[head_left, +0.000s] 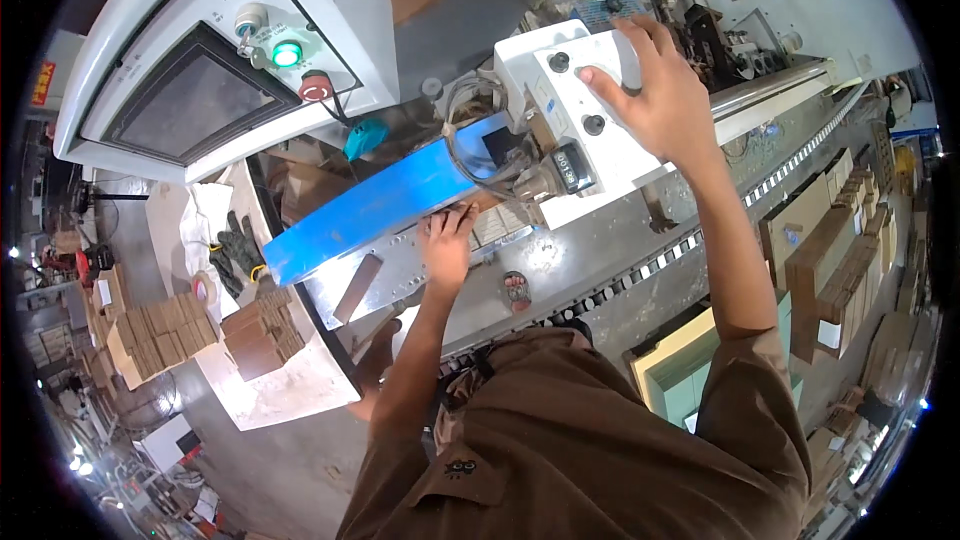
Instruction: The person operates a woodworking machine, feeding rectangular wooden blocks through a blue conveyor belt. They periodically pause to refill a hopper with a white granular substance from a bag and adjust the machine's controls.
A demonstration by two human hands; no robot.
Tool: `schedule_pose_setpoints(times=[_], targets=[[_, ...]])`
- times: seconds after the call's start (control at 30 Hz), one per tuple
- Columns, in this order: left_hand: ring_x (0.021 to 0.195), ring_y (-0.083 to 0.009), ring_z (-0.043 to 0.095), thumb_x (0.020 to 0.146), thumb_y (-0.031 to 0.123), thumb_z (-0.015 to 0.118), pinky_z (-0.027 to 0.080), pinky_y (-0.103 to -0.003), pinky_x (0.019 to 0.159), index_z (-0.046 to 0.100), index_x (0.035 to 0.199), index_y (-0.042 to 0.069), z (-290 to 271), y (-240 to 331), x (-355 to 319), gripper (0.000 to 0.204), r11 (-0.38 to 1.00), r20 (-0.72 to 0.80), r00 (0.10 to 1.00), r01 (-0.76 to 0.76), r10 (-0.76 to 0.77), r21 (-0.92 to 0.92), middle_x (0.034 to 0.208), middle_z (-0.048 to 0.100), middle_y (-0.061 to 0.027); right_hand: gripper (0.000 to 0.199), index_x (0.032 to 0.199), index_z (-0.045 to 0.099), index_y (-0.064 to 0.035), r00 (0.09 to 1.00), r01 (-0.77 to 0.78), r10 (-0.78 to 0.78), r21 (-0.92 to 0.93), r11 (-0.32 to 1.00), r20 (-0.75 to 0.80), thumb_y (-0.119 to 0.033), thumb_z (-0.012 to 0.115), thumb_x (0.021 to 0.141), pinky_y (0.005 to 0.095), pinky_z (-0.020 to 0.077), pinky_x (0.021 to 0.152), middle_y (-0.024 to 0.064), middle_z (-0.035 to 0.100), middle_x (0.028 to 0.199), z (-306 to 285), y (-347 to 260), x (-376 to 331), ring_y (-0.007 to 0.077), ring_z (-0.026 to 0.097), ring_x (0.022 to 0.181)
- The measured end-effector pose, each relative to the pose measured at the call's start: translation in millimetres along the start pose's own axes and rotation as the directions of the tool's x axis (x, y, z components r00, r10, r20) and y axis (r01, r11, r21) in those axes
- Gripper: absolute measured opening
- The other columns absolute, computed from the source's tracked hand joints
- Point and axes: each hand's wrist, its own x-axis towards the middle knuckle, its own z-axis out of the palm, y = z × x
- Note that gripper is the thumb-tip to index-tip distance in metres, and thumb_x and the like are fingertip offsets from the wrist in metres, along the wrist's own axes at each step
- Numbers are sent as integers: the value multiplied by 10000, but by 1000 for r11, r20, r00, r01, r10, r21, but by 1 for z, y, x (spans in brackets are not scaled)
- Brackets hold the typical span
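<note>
My right hand [660,90] rests on the white machine head [575,90], thumb and fingers spread apart near its black knobs [593,125]. Beside the long blue beam [380,202], my left hand [448,245] has its fingers apart, with the tips at the beam's lower edge. Just right of those fingertips a brown strip [488,201] shows in part; whether they touch it I cannot tell. A small counter with a dark display [573,167] sits at the head's near end. On the perforated metal bed [400,275] lies a loose brown strip [358,287].
At the upper left stands a white control cabinet [370,50] with a lit green button [287,53] and a red stop knob [315,87]. Stacked brown strips [265,335], dark gloves [237,250] and a tape roll [204,289] lie on the left table [245,410]. A roller track [690,243] crosses the right side.
</note>
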Motion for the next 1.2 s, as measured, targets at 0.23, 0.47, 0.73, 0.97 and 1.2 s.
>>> schedule_pose_setpoints(times=[0.23,0.47,0.73,0.97,1.2], targets=[[1090,-220,595,855,134,678,418,-465,1032,796,1116,176,26,30,26,289,995,-72,996,-51,45,-82,1217,696,22,813,1422,622,-40,998,-42,38,75,996,52,-662,728,908,509,582,955,221,607,1446,-6,-4,2,458,686,1181],[1045,-251,593,878,148,726,406,-475,988,766,1026,165,45,50,39,155,980,-146,986,46,-75,-194,1060,688,-16,809,1420,610,-17,998,-38,33,113,993,48,-628,745,906,521,568,982,279,584,1448,-11,-4,4,495,665,1195],[1063,-295,651,885,237,736,391,-523,1055,793,1148,186,-33,-76,-68,274,957,-189,939,271,-287,-104,1063,738,-49,827,1419,609,-11,993,-95,89,81,992,84,-653,725,911,535,576,981,273,571,1469,-15,-5,1,504,665,1207],[1246,-388,565,916,230,759,329,-540,1121,650,1409,104,-104,-121,-157,520,865,-21,869,493,-494,89,1329,640,-149,827,1428,609,-23,990,-108,100,79,991,99,-666,709,918,538,584,974,260,558,1492,-15,-8,0,503,673,1197],[1200,-384,582,903,191,732,364,-526,1119,690,1329,92,-83,-103,-132,439,913,31,913,408,-407,-21,1309,657,-166,850,1445,597,-23,984,-126,115,73,989,135,-688,684,923,535,573,1009,254,548,1504,-15,-6,3,499,665,1221]])
